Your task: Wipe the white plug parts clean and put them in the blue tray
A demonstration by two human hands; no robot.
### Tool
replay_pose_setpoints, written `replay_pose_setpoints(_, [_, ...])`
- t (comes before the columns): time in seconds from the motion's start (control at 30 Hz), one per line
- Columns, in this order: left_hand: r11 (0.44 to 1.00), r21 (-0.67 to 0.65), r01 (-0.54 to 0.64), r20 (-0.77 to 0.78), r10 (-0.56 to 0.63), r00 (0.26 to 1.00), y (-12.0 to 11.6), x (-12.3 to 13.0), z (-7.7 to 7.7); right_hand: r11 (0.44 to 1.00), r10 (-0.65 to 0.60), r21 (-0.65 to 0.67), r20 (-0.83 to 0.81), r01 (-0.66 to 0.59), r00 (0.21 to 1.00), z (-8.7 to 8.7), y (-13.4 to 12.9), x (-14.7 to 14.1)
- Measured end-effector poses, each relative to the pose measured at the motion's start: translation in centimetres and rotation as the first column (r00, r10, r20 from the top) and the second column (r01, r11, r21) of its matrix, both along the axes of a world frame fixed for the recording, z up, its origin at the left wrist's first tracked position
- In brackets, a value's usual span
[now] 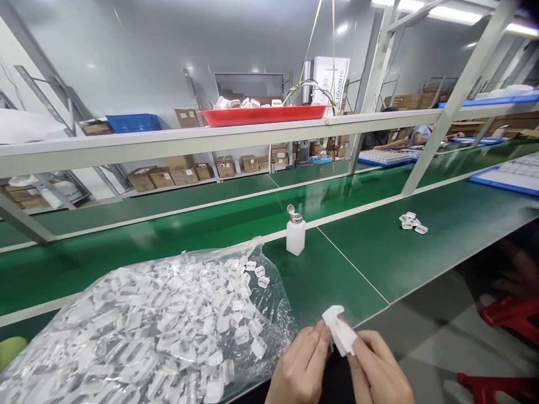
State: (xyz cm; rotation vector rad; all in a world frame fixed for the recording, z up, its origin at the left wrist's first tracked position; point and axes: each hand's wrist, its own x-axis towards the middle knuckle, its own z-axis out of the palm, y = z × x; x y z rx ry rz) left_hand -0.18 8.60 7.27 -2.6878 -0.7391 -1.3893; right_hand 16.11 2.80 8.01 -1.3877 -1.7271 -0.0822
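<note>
In front of me, at the near edge of the bench, a folded white wipe [340, 332] is pinched between my two hands. My left hand [301, 365] is closed, its fingertips at the wipe's left side. From the right, my right hand [377, 365] grips the wipe between thumb and fingers. Whether a small part sits under the wipe cannot be seen. To the left lies a clear plastic bag [275, 303] spread open, with many small white plastic parts [168, 320] heaped on it. Beyond my hands stands a white pump bottle [296, 237], its metal lid flipped up.
Several white parts [412, 222] lie on the green bench [349, 280] at the right. A red tray [265, 115] of parts rests on the overhead shelf [168, 141]. Blue trays [511, 178] and red stools [511, 317] are at the right. Co-workers sit at the far right.
</note>
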Motion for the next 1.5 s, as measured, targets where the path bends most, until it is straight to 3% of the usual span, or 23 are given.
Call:
replay_pose_setpoints(0.07, [0.999,-0.026,0.03,-0.012,-0.031,0.999,0.0,0.4,0.0,0.996,0.071,-0.052,0.048,-0.069,0.996,-0.2,0.3,0.7])
replay_pose_setpoints(0.17, [0.98,-0.189,-0.057,0.022,0.062,0.998,0.6,1.8,-0.4,0.99,-0.133,-0.036,0.017,0.134,0.991,-1.0,0.9,1.8])
replay_pose_setpoints(0.27, [0.872,-0.416,-0.259,-0.064,0.256,0.965,2.2,3.5,-1.2,0.962,-0.269,-0.051,-0.026,0.268,0.963,-2.1,1.2,2.4])
replay_pose_setpoints(0.37, [0.817,-0.457,-0.351,-0.128,0.33,0.935,3.8,4.2,-1.9,0.967,-0.232,-0.125,-0.088,0.22,0.969,-3.1,1.2,2.7])
replay_pose_setpoints(0.47, [0.79,-0.478,-0.385,-0.172,0.346,0.922,4.7,3.0,-1.4,0.959,-0.19,-0.244,-0.164,0.147,0.968,-4.1,0.8,3.1])
replay_pose_setpoints(0.57, [0.726,-0.512,-0.458,-0.206,0.414,0.887,5.5,0.8,-0.2,0.927,-0.224,-0.348,-0.212,0.141,0.951,-5.3,0.4,3.6])
replay_pose_setpoints(0.67, [0.664,-0.5,-0.557,-0.216,0.527,0.822,7.0,-0.9,0.4,0.924,-0.231,-0.352,-0.212,0.147,0.949,-6.0,0.4,3.5])
replay_pose_setpoints(0.83, [0.585,-0.513,-0.629,-0.227,0.614,0.756,10.2,-2.0,-0.3,0.936,-0.187,-0.336,-0.23,0.103,0.955,-6.2,0.9,2.4])
replay_pose_setpoints(1.0, [0.547,-0.596,-0.588,-0.222,0.591,0.776,9.5,-2.4,-0.1,0.936,-0.211,-0.331,-0.252,0.12,0.945,-6.4,1.0,2.4])
replay_pose_setpoints(1.1, [0.57,-0.679,-0.463,-0.189,0.475,0.86,6.8,-2.0,0.2,0.929,-0.243,-0.339,-0.257,0.149,0.935,-6.3,0.8,2.7])
replay_pose_setpoints(1.23, [0.566,-0.773,-0.286,-0.142,0.285,0.948,3.0,-0.7,-0.6,0.932,-0.276,-0.305,-0.245,0.197,0.929,-5.8,0.9,2.5])
replay_pose_setpoints(1.33, [0.557,-0.797,-0.233,-0.111,0.244,0.964,1.9,-0.1,-1.6,0.946,-0.234,-0.276,-0.218,0.17,0.948,-5.6,1.3,2.0])
replay_pose_setpoints(1.5, [0.541,-0.819,-0.192,-0.062,0.249,0.967,2.2,-0.3,-2.4,0.963,-0.104,-0.259,-0.094,0.077,0.99,-6.1,2.5,0.6])
